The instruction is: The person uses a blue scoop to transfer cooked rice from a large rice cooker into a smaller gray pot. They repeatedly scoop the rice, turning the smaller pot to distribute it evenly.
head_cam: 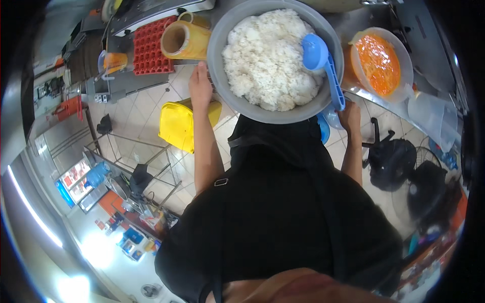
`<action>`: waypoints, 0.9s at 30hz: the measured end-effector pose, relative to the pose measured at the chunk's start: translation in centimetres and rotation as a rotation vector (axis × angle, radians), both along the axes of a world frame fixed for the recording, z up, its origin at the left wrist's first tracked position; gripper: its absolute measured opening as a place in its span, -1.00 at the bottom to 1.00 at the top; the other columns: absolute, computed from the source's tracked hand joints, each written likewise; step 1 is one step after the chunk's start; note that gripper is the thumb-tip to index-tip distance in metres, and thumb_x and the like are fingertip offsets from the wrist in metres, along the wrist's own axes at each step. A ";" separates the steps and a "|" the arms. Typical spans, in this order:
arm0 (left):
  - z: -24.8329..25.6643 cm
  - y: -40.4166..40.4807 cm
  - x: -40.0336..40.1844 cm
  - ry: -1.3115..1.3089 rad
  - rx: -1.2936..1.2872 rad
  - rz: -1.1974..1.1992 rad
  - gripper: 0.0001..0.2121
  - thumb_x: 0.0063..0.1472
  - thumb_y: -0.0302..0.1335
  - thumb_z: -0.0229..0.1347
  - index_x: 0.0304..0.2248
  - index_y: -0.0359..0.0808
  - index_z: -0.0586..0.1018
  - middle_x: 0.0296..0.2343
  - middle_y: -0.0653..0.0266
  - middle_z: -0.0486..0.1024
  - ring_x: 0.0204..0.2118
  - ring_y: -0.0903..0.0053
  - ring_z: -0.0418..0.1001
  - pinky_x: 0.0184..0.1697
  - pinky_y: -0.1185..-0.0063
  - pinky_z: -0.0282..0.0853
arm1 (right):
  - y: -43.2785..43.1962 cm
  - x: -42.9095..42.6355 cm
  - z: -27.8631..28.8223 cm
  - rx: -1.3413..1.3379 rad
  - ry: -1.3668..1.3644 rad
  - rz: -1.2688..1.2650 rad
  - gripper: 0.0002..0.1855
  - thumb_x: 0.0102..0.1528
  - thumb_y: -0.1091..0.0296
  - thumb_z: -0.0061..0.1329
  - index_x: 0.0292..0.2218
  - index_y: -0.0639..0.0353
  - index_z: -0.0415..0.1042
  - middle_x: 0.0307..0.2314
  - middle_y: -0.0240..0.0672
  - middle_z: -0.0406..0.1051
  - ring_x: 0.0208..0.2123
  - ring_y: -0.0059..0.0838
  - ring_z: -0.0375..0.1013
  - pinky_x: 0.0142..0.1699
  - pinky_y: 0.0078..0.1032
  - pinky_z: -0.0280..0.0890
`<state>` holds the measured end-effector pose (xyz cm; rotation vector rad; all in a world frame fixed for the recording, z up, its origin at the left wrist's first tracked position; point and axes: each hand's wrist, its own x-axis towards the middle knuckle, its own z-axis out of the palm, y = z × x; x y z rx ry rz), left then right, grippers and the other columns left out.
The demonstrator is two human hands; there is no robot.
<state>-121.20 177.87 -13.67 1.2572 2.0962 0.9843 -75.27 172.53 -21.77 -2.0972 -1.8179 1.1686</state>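
A large grey basin (242,110) heaped with white cooked rice (269,60) stands before me at the counter's edge. A blue plastic ladle (315,51) rests on the rice, its handle over the basin's right rim. My left hand (201,85) is at the basin's left side, beside a yellow cylindrical container (197,41); its grip is not clear. My right hand (350,115) is below the ladle handle at the lower right, near a clear plastic vessel (332,116); whether it holds anything cannot be told. To the right, a translucent tub (407,72) holds orange liquid (379,64).
Red egg trays (151,49) and an orange measuring jug (114,61) stand at the left. A yellow bin (176,127) is on the floor below. Clear plastic containers (434,113) sit at the right edge, above a black stool or chair (390,163) and a fan (428,185).
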 end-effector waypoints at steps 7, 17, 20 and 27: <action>3.1 -0.3 1.4 -0.312 -0.153 0.059 -0.54 0.28 -0.11 -0.14 -0.11 -0.39 0.43 -0.36 0.30 0.49 -0.41 0.66 0.42 -0.36 0.67 0.32 | -0.2 -2.7 1.9 0.446 0.240 -0.334 -0.77 -0.10 0.23 -0.03 -0.46 0.19 0.52 -0.64 -0.07 0.40 -0.51 -0.11 0.45 -0.35 -0.28 0.29; 3.3 -1.6 1.9 -0.356 -0.122 0.109 -0.58 0.29 -0.10 -0.17 -0.23 -0.33 0.46 -0.54 0.36 0.43 -0.59 0.70 0.34 -0.52 0.69 0.26 | -0.1 -1.4 4.3 0.175 0.242 -0.135 -0.66 -0.18 0.44 0.09 -0.27 0.22 0.47 -0.64 -0.19 0.44 -0.53 -0.32 0.48 -0.37 -0.44 0.32; 3.0 -2.0 2.1 -0.401 -0.146 0.129 -0.59 0.30 -0.11 -0.17 -0.23 -0.33 0.47 -0.55 0.37 0.42 -0.59 0.72 0.33 -0.54 0.70 0.24 | -2.2 1.2 -4.0 0.317 0.160 0.085 -0.50 -0.24 0.52 0.08 -0.15 0.13 0.45 -0.56 -0.18 0.48 -0.47 -0.28 0.50 -0.30 -0.36 0.34; 3.3 -2.7 1.8 -0.246 -0.147 0.143 -0.58 0.29 -0.14 -0.16 -0.19 -0.37 0.47 -0.53 0.29 0.46 -0.54 0.64 0.38 -0.46 0.64 0.29 | 1.4 -1.7 4.0 0.057 0.098 -0.008 -0.69 0.12 0.19 -0.14 -0.23 0.18 0.50 -0.57 -0.09 0.47 -0.45 -0.16 0.49 -0.25 -0.31 0.34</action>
